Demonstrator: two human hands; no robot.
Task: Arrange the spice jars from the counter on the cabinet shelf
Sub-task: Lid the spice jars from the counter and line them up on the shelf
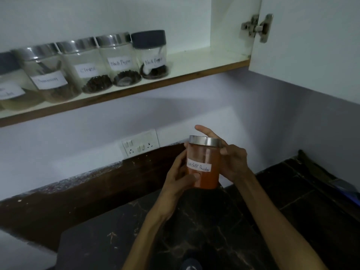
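Gripping the red chilli powder jar [203, 164] upright, both hands, left [180, 179] and right [231, 162], above the counter [214, 221].

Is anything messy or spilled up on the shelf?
Nothing spilled. The jars on the shelf stand upright in a row. One oddity: two neighbours, one silver-lidded and one dark-lidded, both read Black Pepper.

The held jar [203, 162] bore a white label reading "Red Chilli Powder". On the shelf [194, 63] at ten o'clock, two jars [119, 61] [153, 55] read "Black Pepper"; remaining labels were too blurred.
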